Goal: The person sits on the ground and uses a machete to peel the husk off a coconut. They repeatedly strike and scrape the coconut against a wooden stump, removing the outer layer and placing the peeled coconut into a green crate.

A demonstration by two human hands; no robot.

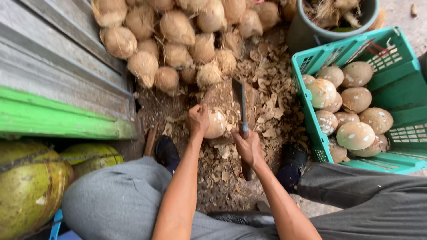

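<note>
Husk-strewn ground (pixel 267 111); coconut (pixel 216 123) half behind left hand (pixel 198 119)

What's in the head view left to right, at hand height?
Green-edged wall → left hand → coconut it holds → cleaver in right hand → green crate of peeled coconuts.

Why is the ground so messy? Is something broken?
Nothing looks broken. The mess is brown husk shavings scattered over the ground around the coconut that the left hand holds, beside the cleaver in the right hand.
</note>
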